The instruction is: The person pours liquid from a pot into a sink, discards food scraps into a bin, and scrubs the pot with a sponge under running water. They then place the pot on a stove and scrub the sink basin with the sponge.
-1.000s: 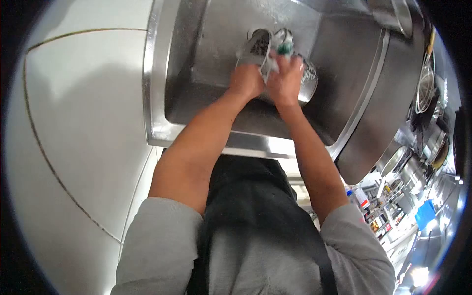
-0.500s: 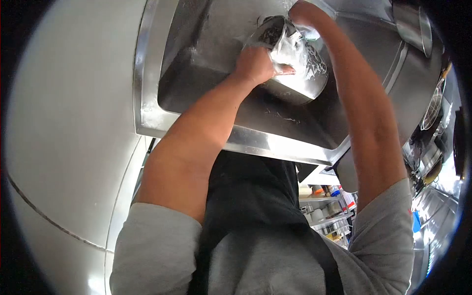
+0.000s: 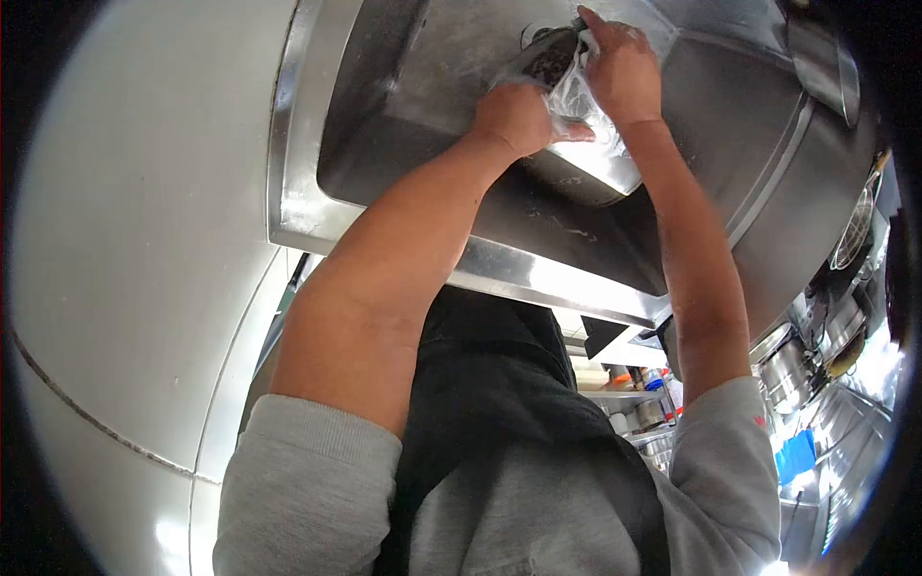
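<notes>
A soapy metal pot lies tilted on its side in the steel sink, its dark mouth facing up and left. White suds coat the upper side of its wall. My left hand is closed on the pot's rim, thumb stretched along the foamy outer wall. Over the far side of the pot, my right hand presses against the sudsy wall with bent fingers, one finger pointing up past the rim. Whatever lies under the right palm is hidden.
A metal container stands at the sink's upper right. Pots and a wire whisk or strainer are on the right. Shelves with jars show below the sink's front edge. A white wall borders the left.
My right hand has come from beyond the pot's rim down onto its outer wall, nearer to me. The left hand keeps its grip on the rim. The camera view has shifted slightly.
</notes>
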Demonstrator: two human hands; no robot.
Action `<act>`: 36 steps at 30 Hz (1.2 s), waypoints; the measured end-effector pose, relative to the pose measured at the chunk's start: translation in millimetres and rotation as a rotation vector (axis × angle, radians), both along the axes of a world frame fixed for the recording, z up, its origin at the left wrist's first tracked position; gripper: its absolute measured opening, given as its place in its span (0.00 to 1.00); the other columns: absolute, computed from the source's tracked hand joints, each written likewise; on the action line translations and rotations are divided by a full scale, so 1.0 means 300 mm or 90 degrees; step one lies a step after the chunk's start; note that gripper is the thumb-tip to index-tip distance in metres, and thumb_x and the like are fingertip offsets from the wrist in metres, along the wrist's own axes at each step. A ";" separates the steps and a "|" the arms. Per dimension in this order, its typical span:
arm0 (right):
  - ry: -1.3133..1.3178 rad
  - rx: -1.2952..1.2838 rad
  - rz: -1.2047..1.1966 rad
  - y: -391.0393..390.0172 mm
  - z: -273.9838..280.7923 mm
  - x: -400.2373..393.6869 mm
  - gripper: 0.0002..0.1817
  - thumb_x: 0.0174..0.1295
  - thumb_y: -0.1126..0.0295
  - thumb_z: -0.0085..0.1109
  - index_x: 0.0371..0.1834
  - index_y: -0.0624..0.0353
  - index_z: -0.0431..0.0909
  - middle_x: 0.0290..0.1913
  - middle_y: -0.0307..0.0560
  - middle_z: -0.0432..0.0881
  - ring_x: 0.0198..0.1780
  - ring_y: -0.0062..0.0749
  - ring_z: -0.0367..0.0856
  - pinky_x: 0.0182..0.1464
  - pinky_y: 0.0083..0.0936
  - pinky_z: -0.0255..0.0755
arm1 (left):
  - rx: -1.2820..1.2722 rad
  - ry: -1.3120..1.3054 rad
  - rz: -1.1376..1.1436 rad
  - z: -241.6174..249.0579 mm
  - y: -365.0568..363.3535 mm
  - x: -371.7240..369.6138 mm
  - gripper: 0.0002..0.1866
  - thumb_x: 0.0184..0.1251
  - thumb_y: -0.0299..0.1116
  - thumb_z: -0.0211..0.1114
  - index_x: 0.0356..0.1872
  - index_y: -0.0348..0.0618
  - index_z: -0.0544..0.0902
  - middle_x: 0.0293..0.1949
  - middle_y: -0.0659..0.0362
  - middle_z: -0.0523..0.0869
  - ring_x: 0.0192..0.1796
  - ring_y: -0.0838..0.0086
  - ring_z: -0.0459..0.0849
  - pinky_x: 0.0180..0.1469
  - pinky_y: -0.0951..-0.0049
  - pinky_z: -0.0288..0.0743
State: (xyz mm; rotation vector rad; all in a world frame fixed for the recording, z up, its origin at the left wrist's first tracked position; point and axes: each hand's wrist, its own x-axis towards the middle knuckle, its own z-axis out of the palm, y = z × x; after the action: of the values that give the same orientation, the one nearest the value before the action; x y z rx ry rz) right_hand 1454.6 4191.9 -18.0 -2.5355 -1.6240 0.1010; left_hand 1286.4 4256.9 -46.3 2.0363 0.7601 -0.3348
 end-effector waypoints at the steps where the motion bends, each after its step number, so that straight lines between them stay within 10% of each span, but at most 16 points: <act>1: -0.039 0.018 0.006 -0.016 -0.008 -0.022 0.30 0.58 0.75 0.58 0.68 0.46 0.79 0.54 0.53 0.88 0.58 0.55 0.83 0.63 0.48 0.75 | 0.002 -0.001 0.005 -0.011 -0.004 0.000 0.44 0.40 0.79 0.74 0.37 0.41 0.92 0.36 0.40 0.90 0.42 0.44 0.90 0.49 0.52 0.84; 8: 0.104 0.132 0.004 -0.251 0.011 -0.214 0.37 0.57 0.76 0.60 0.75 0.51 0.71 0.57 0.52 0.86 0.62 0.50 0.83 0.66 0.48 0.71 | 0.041 -0.101 -0.028 -0.154 -0.041 -0.014 0.37 0.43 0.71 0.79 0.38 0.45 0.92 0.36 0.44 0.91 0.40 0.44 0.90 0.47 0.50 0.84; 13: 0.330 0.163 -0.439 -0.262 -0.073 -0.041 0.25 0.70 0.66 0.56 0.68 0.67 0.76 0.56 0.71 0.84 0.64 0.58 0.82 0.68 0.44 0.71 | 0.049 -0.069 -0.062 -0.123 -0.030 -0.003 0.35 0.45 0.69 0.79 0.38 0.44 0.91 0.37 0.44 0.91 0.41 0.44 0.90 0.47 0.50 0.85; 15: 0.287 0.140 -0.285 -0.235 -0.282 0.134 0.25 0.74 0.59 0.54 0.66 0.68 0.77 0.57 0.74 0.83 0.62 0.57 0.84 0.66 0.42 0.74 | 0.043 0.026 -0.065 -0.078 -0.023 0.009 0.44 0.36 0.75 0.80 0.35 0.37 0.90 0.36 0.42 0.91 0.42 0.48 0.91 0.49 0.53 0.85; 21: 0.328 0.043 -0.240 -0.328 -0.081 0.022 0.29 0.75 0.50 0.48 0.60 0.68 0.82 0.59 0.68 0.83 0.63 0.65 0.81 0.69 0.46 0.70 | 0.019 -0.005 -0.056 0.001 -0.008 0.009 0.39 0.44 0.70 0.80 0.42 0.41 0.91 0.38 0.43 0.91 0.43 0.45 0.90 0.48 0.53 0.85; 26: 0.080 0.162 -0.140 -0.297 0.048 -0.234 0.13 0.54 0.71 0.65 0.44 0.56 0.87 0.38 0.55 0.85 0.47 0.56 0.82 0.55 0.45 0.77 | 0.006 -0.094 -0.118 -0.125 -0.017 0.004 0.38 0.44 0.64 0.82 0.48 0.41 0.89 0.41 0.47 0.92 0.44 0.50 0.91 0.49 0.55 0.84; 30: 0.097 0.027 -0.379 -0.427 -0.125 -0.018 0.13 0.54 0.70 0.67 0.43 0.56 0.87 0.47 0.53 0.86 0.53 0.54 0.83 0.57 0.44 0.78 | -0.088 0.084 -0.192 -0.149 0.045 -0.107 0.34 0.43 0.55 0.83 0.47 0.39 0.90 0.44 0.43 0.92 0.48 0.48 0.90 0.53 0.55 0.83; 36: 0.170 0.205 -0.225 -0.188 0.004 -0.243 0.14 0.56 0.68 0.67 0.46 0.54 0.86 0.49 0.52 0.86 0.54 0.56 0.83 0.60 0.45 0.77 | -0.136 0.228 -0.172 -0.117 0.083 -0.048 0.27 0.44 0.41 0.80 0.47 0.36 0.89 0.46 0.47 0.92 0.48 0.56 0.90 0.54 0.60 0.81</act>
State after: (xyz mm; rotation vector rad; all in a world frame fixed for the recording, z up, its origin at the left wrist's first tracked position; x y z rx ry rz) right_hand 1381.8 4135.5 -16.7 -2.3903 -0.9914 0.1239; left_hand 1272.0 4281.9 -81.5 1.8966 0.6281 -0.9151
